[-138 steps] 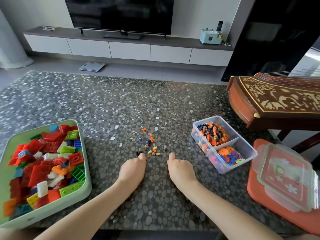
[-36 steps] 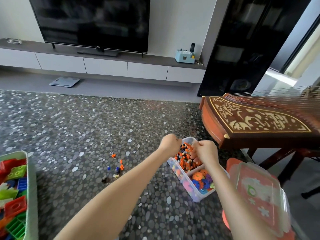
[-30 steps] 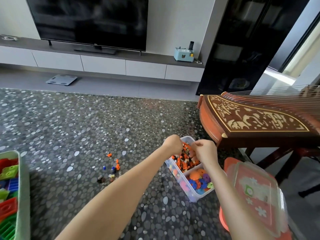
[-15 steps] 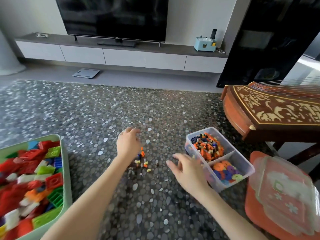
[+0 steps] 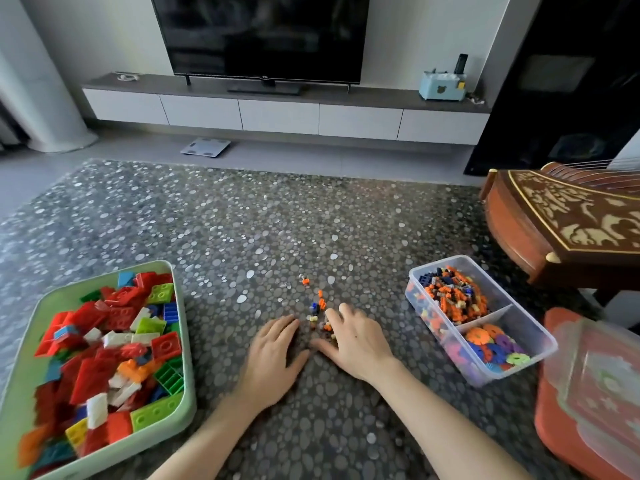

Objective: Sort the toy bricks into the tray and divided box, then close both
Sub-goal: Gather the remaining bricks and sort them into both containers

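A small scatter of tiny bricks (image 5: 317, 306), orange, blue and pale, lies on the pebble-patterned table (image 5: 242, 230). My left hand (image 5: 273, 351) lies flat just left of the scatter, fingers straight. My right hand (image 5: 353, 337) rests beside it, fingers spread over the near bricks, some of them hidden beneath. The green tray (image 5: 173, 414) at the left is full of large red, green and white bricks. The clear divided box (image 5: 540, 344) at the right holds tiny bricks in its far half and round flower pieces in its near half.
A clear lid (image 5: 602, 386) lies on a red stool (image 5: 550, 427) at the right edge. A carved wooden zither (image 5: 561, 223) stands beyond the box. A TV (image 5: 259, 36) and low cabinet (image 5: 277, 116) line the far wall.
Both hands came back from over the divided box to the scatter of tiny bricks and now lie close together on the table. Fewer loose bricks remain than at the start.
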The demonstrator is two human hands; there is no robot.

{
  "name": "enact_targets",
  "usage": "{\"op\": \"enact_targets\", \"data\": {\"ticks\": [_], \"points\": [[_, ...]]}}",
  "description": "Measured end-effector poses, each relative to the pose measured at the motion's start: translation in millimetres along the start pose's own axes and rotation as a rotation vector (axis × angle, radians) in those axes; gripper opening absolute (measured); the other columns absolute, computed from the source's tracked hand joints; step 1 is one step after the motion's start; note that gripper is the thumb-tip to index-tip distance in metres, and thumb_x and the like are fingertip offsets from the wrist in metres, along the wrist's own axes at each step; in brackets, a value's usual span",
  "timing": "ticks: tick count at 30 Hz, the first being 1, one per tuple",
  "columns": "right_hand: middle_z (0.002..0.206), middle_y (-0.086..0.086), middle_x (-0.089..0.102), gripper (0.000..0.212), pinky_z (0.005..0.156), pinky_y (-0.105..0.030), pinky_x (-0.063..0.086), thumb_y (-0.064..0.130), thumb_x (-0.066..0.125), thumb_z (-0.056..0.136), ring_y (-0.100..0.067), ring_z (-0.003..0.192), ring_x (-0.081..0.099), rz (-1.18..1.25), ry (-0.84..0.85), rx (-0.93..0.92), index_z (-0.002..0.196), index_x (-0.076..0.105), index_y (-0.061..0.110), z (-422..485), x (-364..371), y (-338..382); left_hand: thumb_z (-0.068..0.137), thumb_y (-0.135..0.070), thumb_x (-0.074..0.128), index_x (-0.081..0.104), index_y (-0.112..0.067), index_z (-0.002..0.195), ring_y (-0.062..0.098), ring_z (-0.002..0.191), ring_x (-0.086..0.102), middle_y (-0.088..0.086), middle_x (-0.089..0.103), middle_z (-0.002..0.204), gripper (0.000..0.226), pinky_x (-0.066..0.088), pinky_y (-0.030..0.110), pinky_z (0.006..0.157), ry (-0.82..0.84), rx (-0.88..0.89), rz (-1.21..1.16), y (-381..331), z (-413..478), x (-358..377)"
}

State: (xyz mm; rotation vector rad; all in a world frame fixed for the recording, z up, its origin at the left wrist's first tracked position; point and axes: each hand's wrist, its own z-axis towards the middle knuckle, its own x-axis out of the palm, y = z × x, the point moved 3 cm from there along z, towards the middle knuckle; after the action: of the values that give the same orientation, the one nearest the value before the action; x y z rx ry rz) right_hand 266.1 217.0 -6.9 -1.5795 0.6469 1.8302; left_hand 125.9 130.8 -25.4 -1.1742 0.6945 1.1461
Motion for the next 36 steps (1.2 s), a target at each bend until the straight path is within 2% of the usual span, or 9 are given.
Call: {"op": "enact_targets", "data": {"ticks": [5,8,10,12,18,22,28,33,36], "points": [[0.055,0.003,0.049,0.022,0.035,-0.021,0.016,0.041,0.066,0.08,-0.015,0.034,0.047,-0.046,-0.047,-0.169,0.084,0.057,0.021,2.1,-3.8,2.0,0.081,-0.059,0.045,0.066,-0.014,0.098,0.021,0.079,0.059,0.002,0.058,0.087,0.053,0.049,0.03,0.067,0.014,-0.065,0.218,-6.7,10.8,-0.9],[0.05,0.0,0.051,0.03,0.036,-0.019,0.016,0.02,0.081,0.059,-0.015,0.032,0.048,-0.069,0.015,-0.095,0.084,0.065,0.018,-3.8,-10.1,9.8,0.09,-0.053,0.044,0.054,-0.015,0.105,0.02,0.079,0.063,0.001,0.058,0.094,0.041,0.04,0.027,0.051,0.144,-0.07,0.286,-16.9,23.5,-6.7],[0.067,-0.007,0.06,0.023,0.04,-0.024,0.028,0.012,0.066,0.078,-0.021,0.048,0.06,-0.092,0.067,-0.073,0.099,0.059,0.012,-9.2,-10.4,13.1,0.092,-0.05,0.049,0.053,-0.014,0.106,0.019,0.07,0.064,0.003,0.06,0.092,0.039,0.021,0.023,0.039,0.166,-0.063,0.358,-21.7,27.5,-8.7],[0.069,-0.01,0.061,0.021,0.04,-0.026,0.033,0.009,0.067,0.077,-0.023,0.05,0.061,-0.081,0.037,0.0,0.095,0.056,0.009,-15.2,-11.6,15.0,0.096,-0.047,0.043,0.049,-0.012,0.108,0.02,0.07,0.065,0.005,0.061,0.094,0.037,0.014,0.023,0.037,0.191,-0.087,0.402,-27.0,31.8,-6.4],[0.039,-0.001,0.048,0.04,0.026,-0.015,0.02,0.008,0.091,0.042,-0.012,0.025,0.043,0.045,0.028,0.162,0.067,0.06,0.009,-22.6,-4.6,10.5,0.103,-0.036,0.026,0.041,-0.01,0.114,0.021,0.094,0.064,0.008,0.06,0.11,0.033,0.042,0.026,0.059,0.283,-0.227,0.385,-33.3,40.8,-1.5],[0.066,0.001,0.053,0.019,0.038,-0.019,0.022,0.028,0.048,0.098,-0.012,0.053,0.046,0.37,0.019,0.368,0.092,0.047,0.01,-20.3,-12.4,-10.2,0.101,-0.02,0.036,0.043,-0.006,0.116,0.025,0.095,0.064,0.01,0.06,0.109,0.021,0.041,0.027,0.061,0.384,-0.366,0.304,-30.3,41.7,-4.0],[0.056,0.001,0.039,0.031,0.036,-0.021,0.027,0.027,0.045,0.098,-0.013,0.042,0.034,1.349,-0.216,0.945,0.072,0.044,0.011,-32.7,-49.5,-83.2,0.095,-0.002,0.039,0.043,0.0,0.128,0.027,0.102,0.061,0.011,0.055,0.113,0.033,0.048,0.03,0.069,0.558,-0.346,0.409,-25.2,53.8,5.6],[0.075,-0.007,0.052,0.029,0.062,-0.032,0.032,0.026,0.04,0.099,-0.025,0.071,0.048,0.772,-0.347,0.941,0.082,0.048,0.005,-32.5,-87.3,-162.7,0.1,-0.006,0.029,0.046,0.0,0.123,0.027,0.104,0.058,0.015,0.058,0.111,0.03,0.046,0.029,0.074,0.593,-0.402,0.141,-43.8,79.6,-21.9],[0.074,-0.011,0.06,0.033,0.057,-0.041,0.052,0.03,0.035,0.1,-0.027,0.055,0.058,0.72,-0.194,0.849,0.079,0.051,0.01,-20.3,-85.1,-182.3,0.1,-0.026,0.041,0.048,-0.006,0.07,0.021,0.054,0.049,0.007,0.047,0.06,0.037,0.035,0.023,0.042,0.484,-0.537,-0.388,-86.7,106.1,-28.8]]}}
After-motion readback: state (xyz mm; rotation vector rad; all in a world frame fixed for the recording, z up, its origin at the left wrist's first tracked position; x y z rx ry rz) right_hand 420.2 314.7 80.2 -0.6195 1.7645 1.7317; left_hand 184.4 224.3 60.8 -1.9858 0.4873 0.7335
